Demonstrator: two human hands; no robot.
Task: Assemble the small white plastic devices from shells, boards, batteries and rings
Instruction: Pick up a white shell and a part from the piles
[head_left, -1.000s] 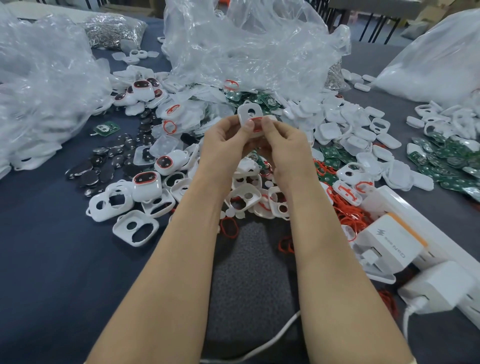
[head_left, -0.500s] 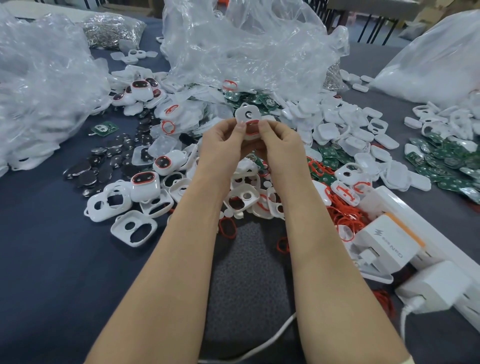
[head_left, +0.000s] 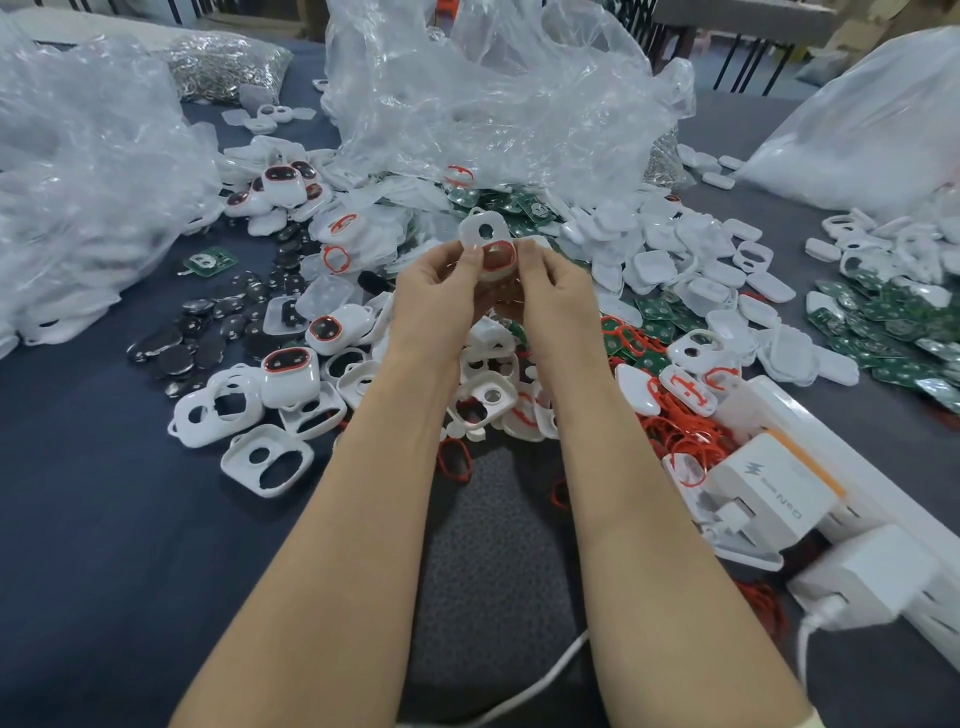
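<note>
Holds a white shell (head_left: 485, 231) up over the middle of the bench (head_left: 78, 493), pinched from both sides: left hand (head_left: 441, 291) clamped on its left edge with thumb and curled fingers, right hand (head_left: 556, 296) clamped on its right edge in the same way. Thumb tips close together, at either side of a red ring (head_left: 500, 258) seated around the shell's lower opening; smaller round hole above it, toward the far edge. Under the wrists, a heap of empty shells (head_left: 483, 405) at the far end of a dark grey mat (head_left: 493, 545) on the near middle of the bench. Left of the mat, open shell frames (head_left: 267, 460) and a few closed devices (head_left: 288, 371) with red-rimmed faces; beyond those, toward the left edge, scattered coin batteries (head_left: 208, 332) and one green board (head_left: 203, 261) lying apart. Right of the mat, a tangle of loose red rings (head_left: 675, 426) touching a white power strip (head_left: 841, 467) in the near-right corner, with a white charger (head_left: 769, 488) plugged in. Farther right, a spread of white covers (head_left: 701, 244) and, near the right edge, a pile of green boards (head_left: 883, 322). Along the far edge, a crumpled clear plastic bag (head_left: 493, 93); another clear bag (head_left: 78, 171) at the left edge; a full white bag (head_left: 872, 119) at the far-right corner; a bag of small metal parts (head_left: 228, 62) at the far-left corner.
</note>
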